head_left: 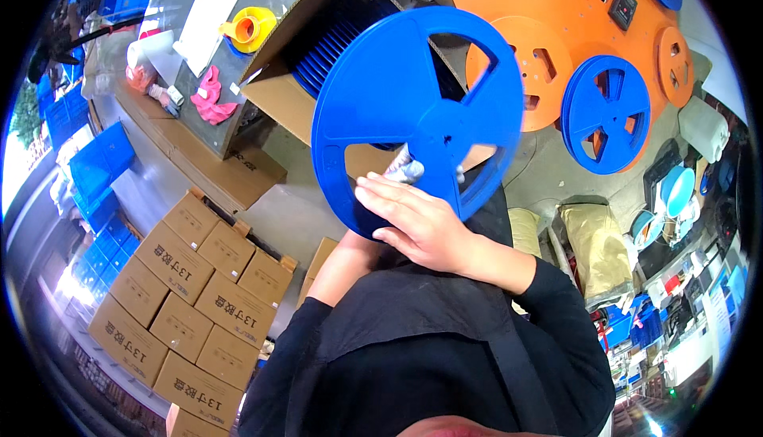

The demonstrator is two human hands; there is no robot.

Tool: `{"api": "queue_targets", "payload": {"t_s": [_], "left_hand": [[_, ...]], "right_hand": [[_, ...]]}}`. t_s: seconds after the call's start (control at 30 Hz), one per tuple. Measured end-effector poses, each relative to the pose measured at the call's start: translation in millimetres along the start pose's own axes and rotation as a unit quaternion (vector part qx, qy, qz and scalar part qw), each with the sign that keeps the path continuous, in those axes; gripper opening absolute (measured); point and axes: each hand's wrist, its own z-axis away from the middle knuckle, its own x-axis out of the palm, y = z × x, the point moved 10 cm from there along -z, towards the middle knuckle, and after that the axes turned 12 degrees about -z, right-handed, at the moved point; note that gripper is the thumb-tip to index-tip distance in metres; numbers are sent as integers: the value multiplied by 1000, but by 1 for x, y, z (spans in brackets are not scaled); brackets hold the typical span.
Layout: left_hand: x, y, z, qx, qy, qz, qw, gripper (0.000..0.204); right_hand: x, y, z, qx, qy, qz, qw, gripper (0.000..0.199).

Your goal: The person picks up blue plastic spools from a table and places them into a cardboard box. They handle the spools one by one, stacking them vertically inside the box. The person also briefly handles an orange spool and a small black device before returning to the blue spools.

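Observation:
A large blue plastic reel (381,79) with cut-out windows is held up in front of me, slightly smeared by motion at its right edge. My left hand (407,170) supports it from behind; grey-white fingertip coverings show through a window, and the rest of that hand is hidden. My right hand (421,222) lies against the reel's near lower part, fingers stretched out and side by side. Just beyond the reel stands an open cardboard box (282,103) with several blue reels (326,52) packed on edge inside.
An orange round-ended table (588,28) at the right carries another blue reel (584,115) and orange discs (675,63). A grey table (179,16) at the left holds a yellow tape roll (253,28) and pink gloves (211,99). Stacked cartons (195,278) stand lower left.

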Motion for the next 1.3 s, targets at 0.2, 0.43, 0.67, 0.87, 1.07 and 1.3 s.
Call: {"api": "queue_targets", "payload": {"t_s": [0.2, 0.43, 0.67, 0.87, 1.07, 1.3], "left_hand": [[4, -8, 9, -28, -32, 95, 995, 55], [12, -9, 4, -74, -75, 186, 977, 55], [7, -9, 1, -103, -94, 253, 957, 54], [1, -13, 5, -115, -49, 240, 963, 66], [-7, -1, 7, -85, -83, 181, 976, 71], [-15, -6, 10, -72, -65, 208, 973, 77]], "right_hand": [[-33, -1, 12, -35, 69, 64, 995, 38], [-32, -4, 9, -42, 82, 52, 994, 29], [-57, -1, 8, -25, 110, 76, 991, 27], [-104, 17, 1, -19, 173, 242, 954, 41], [-30, 38, -61, 7, -1, 368, 930, 66], [-103, 62, -55, 66, 157, 510, 843, 69]]}}
